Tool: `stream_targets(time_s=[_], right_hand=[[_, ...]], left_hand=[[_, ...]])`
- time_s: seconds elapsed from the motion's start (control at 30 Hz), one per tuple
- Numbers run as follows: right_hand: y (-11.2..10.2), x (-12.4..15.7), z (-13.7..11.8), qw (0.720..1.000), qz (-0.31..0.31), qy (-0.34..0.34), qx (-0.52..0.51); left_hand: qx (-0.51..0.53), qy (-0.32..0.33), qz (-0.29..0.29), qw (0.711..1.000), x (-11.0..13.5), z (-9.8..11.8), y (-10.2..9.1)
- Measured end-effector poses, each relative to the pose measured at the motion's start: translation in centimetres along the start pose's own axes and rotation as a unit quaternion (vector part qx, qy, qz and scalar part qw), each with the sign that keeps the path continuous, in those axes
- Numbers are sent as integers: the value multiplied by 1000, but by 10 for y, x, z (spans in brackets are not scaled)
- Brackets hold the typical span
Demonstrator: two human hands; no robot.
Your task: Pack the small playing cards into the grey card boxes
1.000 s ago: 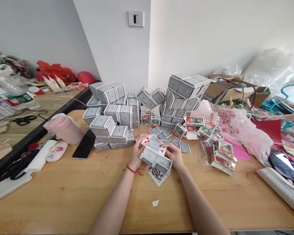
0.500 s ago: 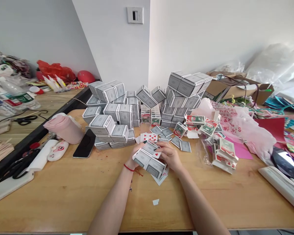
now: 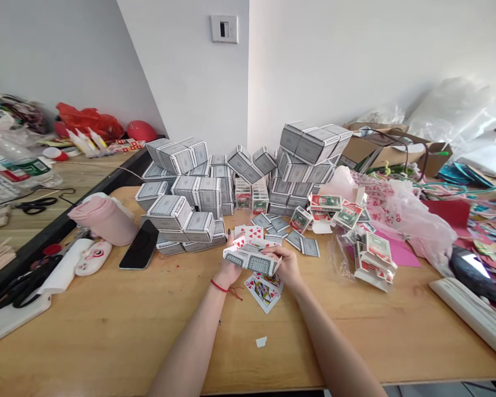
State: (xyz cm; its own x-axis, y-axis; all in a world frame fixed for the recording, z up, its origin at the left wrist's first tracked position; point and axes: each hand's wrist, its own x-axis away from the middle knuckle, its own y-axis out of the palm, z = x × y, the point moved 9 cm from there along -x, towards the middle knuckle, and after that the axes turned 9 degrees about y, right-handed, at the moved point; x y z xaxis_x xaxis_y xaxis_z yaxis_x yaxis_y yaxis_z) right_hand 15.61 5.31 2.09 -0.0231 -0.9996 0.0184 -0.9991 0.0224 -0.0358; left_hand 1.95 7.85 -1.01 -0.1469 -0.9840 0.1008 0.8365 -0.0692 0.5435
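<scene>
Both my hands hold a small block folded from playing cards (image 3: 251,259), grey patterned backs outward, just above the wooden table (image 3: 116,320). My left hand (image 3: 230,267) grips its left end and wears a red string at the wrist. My right hand (image 3: 288,264) grips its right end. Under the hands a face card (image 3: 263,292) lies face up. Beyond the block lie red number cards (image 3: 250,231) and several loose grey-backed cards (image 3: 291,237).
A big pile of grey card blocks (image 3: 198,193) stands at the back against the wall. A black phone (image 3: 138,251) and a pink roll (image 3: 103,218) lie at the left. Boxed card decks (image 3: 374,256), pink plastic bags (image 3: 413,218) and craft clutter fill the right. A paper scrap (image 3: 261,342) lies near me.
The card block has been turned and lifted: its broad face pointed up before, now it lies flatter between my hands. The face card under it shows again.
</scene>
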Motion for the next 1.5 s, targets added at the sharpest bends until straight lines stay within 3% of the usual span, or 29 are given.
stream_targets(time_s=[0.13,0.2,0.27,0.43,0.63,0.83,1.03,1.2,1.37,1.5], right_hand=[[-25,2,1,988,145,-46,34],[-34,7,-6,971,199,-96,88],[-34,10,-14,957,211,-140,143],[-19,13,-29,954,158,-183,176],[0,13,-32,972,72,-176,140],[4,10,-29,979,45,-153,130],[0,7,-19,986,68,-99,117],[1,4,-9,998,59,-25,13],[11,4,-2,988,2,50,-143],[27,3,6,958,-85,106,-254]], left_hand=[[62,-14,14,998,1,-5,0],[21,4,-15,1000,4,-3,9],[-43,27,-67,996,8,0,21],[-152,91,-80,981,16,13,29],[-178,108,-37,977,12,19,20],[-193,210,-11,958,11,45,24],[-207,178,-35,962,8,36,24],[-211,165,-59,961,8,29,21],[-118,109,-82,984,9,13,22],[-35,68,-95,993,11,4,28]])
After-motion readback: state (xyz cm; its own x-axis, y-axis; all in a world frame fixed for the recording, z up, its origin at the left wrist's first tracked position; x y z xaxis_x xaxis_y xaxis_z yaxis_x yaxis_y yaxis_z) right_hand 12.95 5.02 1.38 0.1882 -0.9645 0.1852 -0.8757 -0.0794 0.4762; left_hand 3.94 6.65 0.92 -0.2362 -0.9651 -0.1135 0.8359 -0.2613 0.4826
